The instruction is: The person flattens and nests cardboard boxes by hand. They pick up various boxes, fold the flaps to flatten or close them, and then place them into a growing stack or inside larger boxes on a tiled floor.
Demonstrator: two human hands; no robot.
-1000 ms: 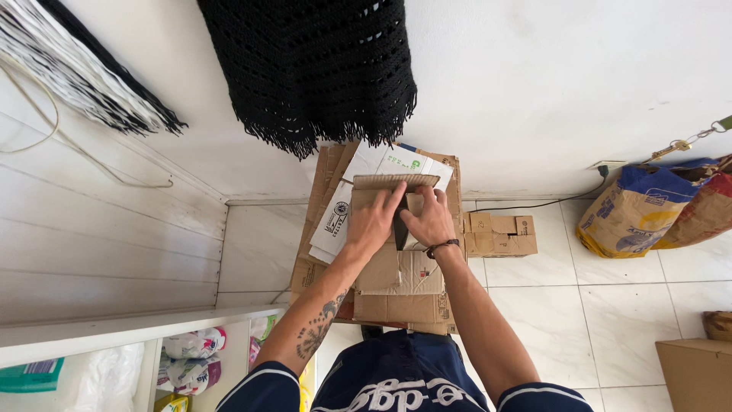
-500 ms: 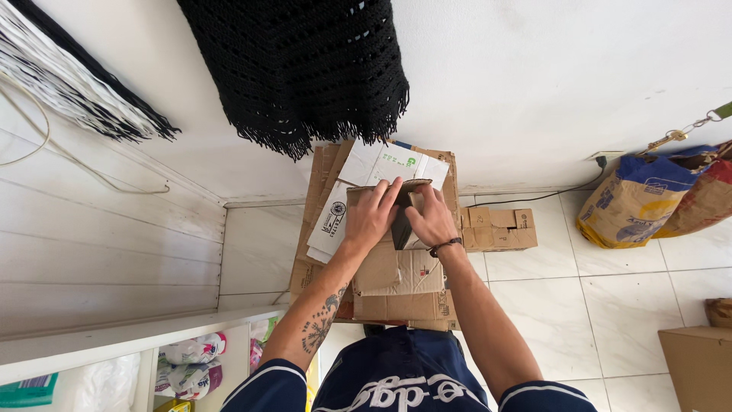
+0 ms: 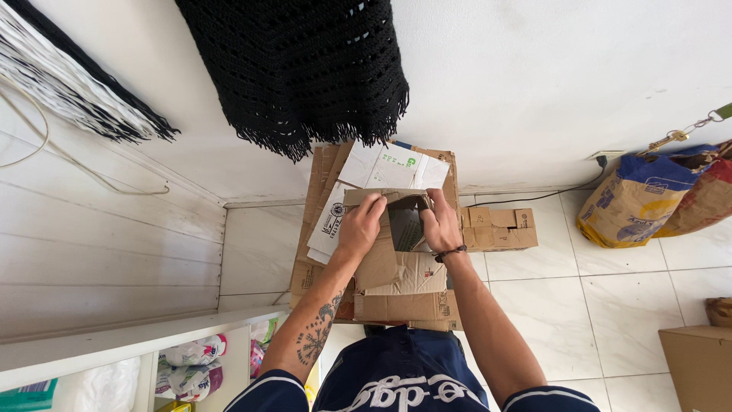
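Both hands, left hand [image 3: 360, 226] and right hand [image 3: 442, 225], grasp a cardboard box [image 3: 396, 252] by its top flaps (spreading them open) above flattened cartons [image 3: 328, 191].

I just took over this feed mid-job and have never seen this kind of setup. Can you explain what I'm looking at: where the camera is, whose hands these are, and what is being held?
There is no machine here. The one picture comes from a camera worn on a person's head, looking down past their dark blue shirt at their own bare hands. The left hand and right hand each grip one side of a small open cardboard box, held in the air. Below it, flattened cardboard pieces lean against the white wall, with white printed sheets among them. A small closed carton sits on the white tiled floor, coloured sacks stand at right, and a black fringed knit cloth hangs above.
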